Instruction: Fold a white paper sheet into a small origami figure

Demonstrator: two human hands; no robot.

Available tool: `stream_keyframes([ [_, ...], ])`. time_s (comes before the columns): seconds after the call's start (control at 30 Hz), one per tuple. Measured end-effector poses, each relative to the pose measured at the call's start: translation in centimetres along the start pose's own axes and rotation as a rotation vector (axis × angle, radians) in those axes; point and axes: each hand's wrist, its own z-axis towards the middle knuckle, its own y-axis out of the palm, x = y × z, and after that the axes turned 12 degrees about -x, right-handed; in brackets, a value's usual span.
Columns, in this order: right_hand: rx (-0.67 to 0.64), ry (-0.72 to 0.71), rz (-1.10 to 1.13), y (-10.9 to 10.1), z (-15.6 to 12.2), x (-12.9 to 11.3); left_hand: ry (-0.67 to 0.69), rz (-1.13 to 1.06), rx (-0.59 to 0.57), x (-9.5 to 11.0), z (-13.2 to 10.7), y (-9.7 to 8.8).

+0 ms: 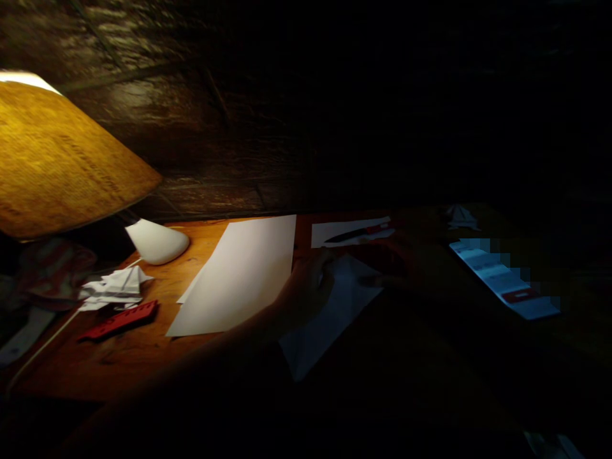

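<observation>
A partly folded sheet of paper [337, 319] lies in dim light at the middle of the table, one pointed corner toward me. My left hand [310, 280] is at its upper left edge, fingers curled and closed on the paper. On the far right side my right hand [394, 258] is mostly lost in shadow; its thumb seems to press the paper's right edge, and it looks closed on it. Just beyond the hands, a knife with a dark blade [347, 235] and a partly red handle rests on a smaller white paper piece [320, 233].
Blank white sheets [248, 274] lie left of my hands. Farther left are a red tool-like object [122, 320], a folded paper shape [117, 287] and a lamp with a yellow shade [71, 153] and white base [157, 242]. A lit screen [502, 277] and another folded paper [461, 217] are at right.
</observation>
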Motion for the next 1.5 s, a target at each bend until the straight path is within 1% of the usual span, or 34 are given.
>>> stream_keyframes([
  [0.07, 0.004, 0.03, 0.131, 0.2, 0.1, -0.2, -0.047, -0.186, 0.045, -0.1, 0.1, 0.2],
  [0.1, -0.015, 0.037, 0.202, 0.2, 0.1, -0.3, -0.068, -0.259, 0.061, -0.1, 0.2, 0.3],
  [0.2, -0.065, 0.073, 0.359, 0.1, 0.2, -1.0, -0.1, -0.369, 0.08, -0.4, 0.4, 0.9],
  [0.27, -0.088, 0.125, 0.433, -0.3, 0.1, -1.8, -0.117, -0.461, 0.08, -0.4, 0.5, 1.2],
  [0.33, -0.089, 0.155, 0.533, -0.7, -0.1, -2.6, -0.16, -0.617, 0.061, -0.1, 0.4, 1.3],
  [0.4, -0.065, 0.165, 0.607, -1.0, -0.2, -3.2, -0.228, -0.765, -0.006, 0.4, 0.2, 1.3],
  [0.47, -0.038, 0.164, 0.644, -1.0, -0.2, -3.5, -0.287, -0.788, -0.103, 0.8, -0.1, 1.2],
  [0.53, -0.038, 0.143, 0.68, -0.6, -0.1, -3.4, -0.317, -0.739, -0.148, 1.1, -0.4, 1.3],
  [0.63, -0.072, 0.09, 0.863, 0.4, 0.0, -2.8, -0.32, -0.697, -0.136, 1.1, -0.6, 1.5],
  [0.7, -0.13, 0.053, 0.996, 1.0, 0.0, -2.5, -0.324, -0.718, -0.092, 1.2, -0.5, 1.6],
  [0.73, -0.165, 0.042, 1.023, 1.1, 0.0, -2.3, -0.329, -0.743, -0.058, 1.2, -0.4, 1.6],
  [0.8, -0.204, 0.044, 0.979, 1.3, -0.1, -2.3, -0.334, -0.821, -0.002, 1.4, -0.2, 1.4],
  [0.9, -0.164, 0.079, 0.861, 1.3, -0.1, -2.3, -0.33, -0.961, 0.041, 1.5, 0.0, 1.2],
  [0.97, -0.144, 0.079, 0.844, 1.3, -0.1, -2.4, -0.329, -1.007, 0.045, 1.4, 0.1, 1.3],
  [1.1, -0.151, 0.081, 0.889, 1.5, -0.2, -2.8, -0.279, -0.951, 0.0, 1.4, -0.1, 1.6],
  [1.2, -0.093, 0.057, 0.824, 1.4, -0.2, -3.2, -0.298, -0.917, -0.025, 1.7, -0.3, 1.8],
  [1.33, -0.045, 0.042, 0.743, 1.6, -0.2, -3.1, -0.352, -0.967, 0.003, 1.8, -0.2, 1.9],
  [1.5, 0.027, 0.017, 0.682, 2.5, -0.2, -2.7, -0.334, -1.015, 0.049, 1.6, 0.1, 1.9],
])
